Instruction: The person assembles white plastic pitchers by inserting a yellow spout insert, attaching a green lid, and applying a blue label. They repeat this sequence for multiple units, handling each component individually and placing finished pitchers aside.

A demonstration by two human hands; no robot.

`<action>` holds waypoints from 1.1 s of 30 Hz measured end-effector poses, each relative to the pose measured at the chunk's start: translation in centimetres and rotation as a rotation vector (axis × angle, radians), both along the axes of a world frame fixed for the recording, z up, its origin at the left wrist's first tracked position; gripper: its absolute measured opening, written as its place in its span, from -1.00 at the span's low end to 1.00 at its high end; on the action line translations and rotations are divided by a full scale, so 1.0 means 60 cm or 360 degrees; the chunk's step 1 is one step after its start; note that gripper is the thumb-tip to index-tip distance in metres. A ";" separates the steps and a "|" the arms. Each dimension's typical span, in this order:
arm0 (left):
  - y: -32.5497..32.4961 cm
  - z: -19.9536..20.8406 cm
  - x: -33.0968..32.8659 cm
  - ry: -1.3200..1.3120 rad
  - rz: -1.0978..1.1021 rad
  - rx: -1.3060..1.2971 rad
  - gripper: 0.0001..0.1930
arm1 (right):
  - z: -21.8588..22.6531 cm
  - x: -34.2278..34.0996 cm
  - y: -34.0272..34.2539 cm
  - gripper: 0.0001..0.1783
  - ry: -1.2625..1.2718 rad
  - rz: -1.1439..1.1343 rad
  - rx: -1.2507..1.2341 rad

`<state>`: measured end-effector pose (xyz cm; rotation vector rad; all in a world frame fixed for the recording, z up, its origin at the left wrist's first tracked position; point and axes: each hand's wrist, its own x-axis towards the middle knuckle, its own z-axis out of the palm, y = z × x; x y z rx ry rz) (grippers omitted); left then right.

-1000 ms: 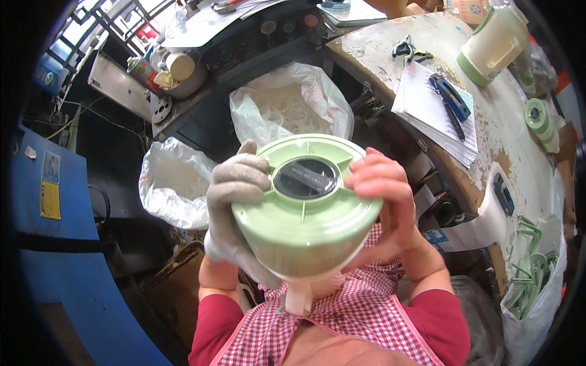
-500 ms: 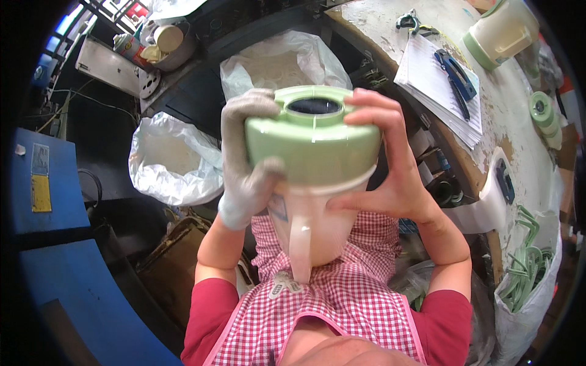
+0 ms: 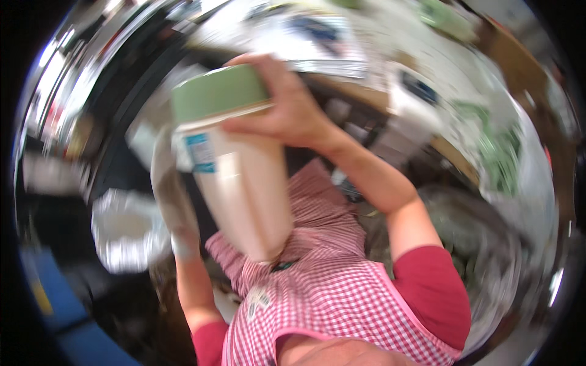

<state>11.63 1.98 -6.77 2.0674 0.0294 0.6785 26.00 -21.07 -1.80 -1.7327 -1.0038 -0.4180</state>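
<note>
A cream plastic jug with a green end and a handle down its side is tilted in front of my apron, green end uppermost. A blue-and-white label shows on its body. My right hand is closed around the green end, thumb on the cream part just below and fingers over the top. To the left of the jug is my left hand, in a grey glove and smeared by motion. Its fingers run up along the jug's side; whether they touch it I cannot tell.
A worn white workbench crosses the far right, with papers and a blue tool on it. Green cords lie in a bag at right. A white plastic-lined container stands at left, near blue panels.
The view has swung to the right and blurred. The jug has turned and moved left, my right hand still on it. My left hand has dropped from the green end to the jug's left side.
</note>
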 end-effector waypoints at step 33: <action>-0.006 -0.027 0.040 0.0566 -0.0151 -0.1342 -0.49 | 0.048 0.045 -1.315 -0.35 -0.0322 -0.2782 -0.0592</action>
